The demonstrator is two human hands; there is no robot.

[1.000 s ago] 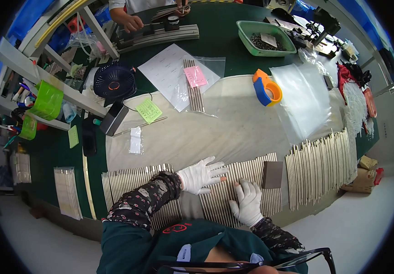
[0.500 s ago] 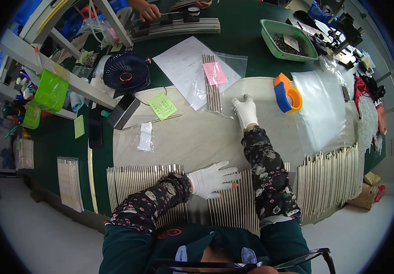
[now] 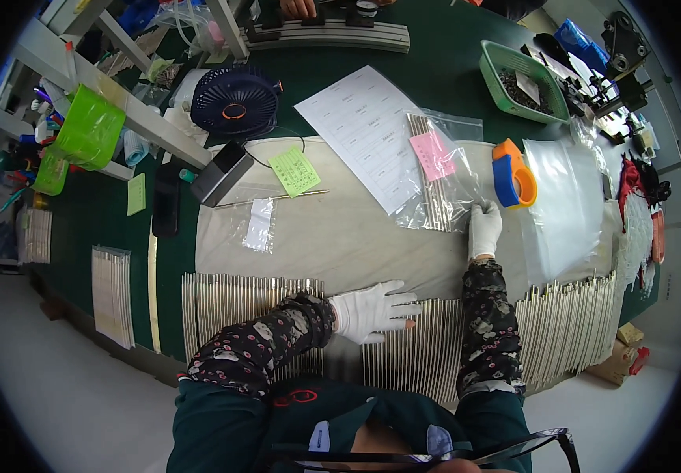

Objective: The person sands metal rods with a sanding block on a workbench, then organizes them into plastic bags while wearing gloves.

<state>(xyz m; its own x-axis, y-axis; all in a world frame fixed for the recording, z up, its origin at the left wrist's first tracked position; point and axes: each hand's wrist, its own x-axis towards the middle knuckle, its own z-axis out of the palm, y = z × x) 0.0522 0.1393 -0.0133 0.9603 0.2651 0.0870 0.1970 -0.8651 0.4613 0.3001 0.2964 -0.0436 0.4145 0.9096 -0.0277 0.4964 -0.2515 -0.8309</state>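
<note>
My left hand, in a white glove with a fingertip bare, lies flat with fingers spread on the near row of thin metal rods. Farther forward and to the right, my gloved right hand pinches the near right corner of a clear plastic bag. Inside the bag sits a bundle of metal rods under a pink label. A white printed sheet lies partly beneath the bag. Another group of rods runs beside and under my left forearm.
An orange and blue tape dispenser and clear plastic bags lie to the right, beyond more rods. A green basket stands at the far right. On the left are a fan, a dark box and a phone.
My right hand has moved right and closed on the bag's corner. The bag of rods has shifted right and toward me, its clear flap now turned rightward. My left hand stays on the rods.
</note>
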